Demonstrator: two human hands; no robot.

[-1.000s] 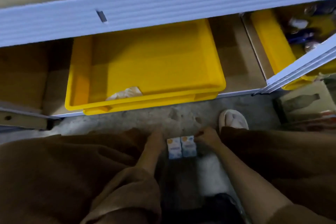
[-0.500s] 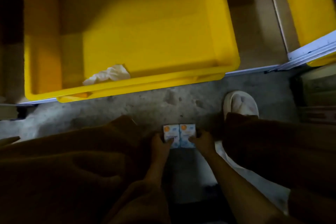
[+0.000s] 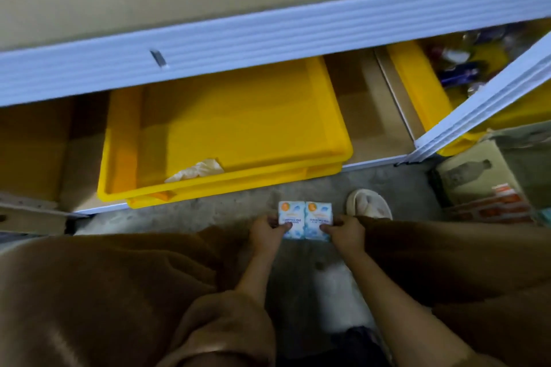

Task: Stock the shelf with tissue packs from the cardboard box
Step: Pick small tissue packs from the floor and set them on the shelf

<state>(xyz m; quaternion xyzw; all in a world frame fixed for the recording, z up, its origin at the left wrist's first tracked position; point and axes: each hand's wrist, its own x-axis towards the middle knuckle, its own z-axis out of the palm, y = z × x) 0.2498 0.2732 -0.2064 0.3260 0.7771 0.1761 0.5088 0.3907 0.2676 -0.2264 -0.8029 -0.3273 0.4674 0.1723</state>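
Just 1 view, worn on the head and aimed forward and steeply down past brown-clad legs (image 3: 104,277) and both forearms. Nearest to the left hand (image 3: 265,231) and right hand (image 3: 347,232) gripping the tissue packs (image 3: 304,219) at lower centre, farther from the floor (image 3: 238,210), yellow tray (image 3: 226,183) and white shelf rail (image 3: 268,36) above. Wide-angle, with that rail running slantwise across the whole width.

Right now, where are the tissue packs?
Head view, lower centre: tissue packs side by side, gripped by the left hand and right hand, near the crate, left of the slipper.
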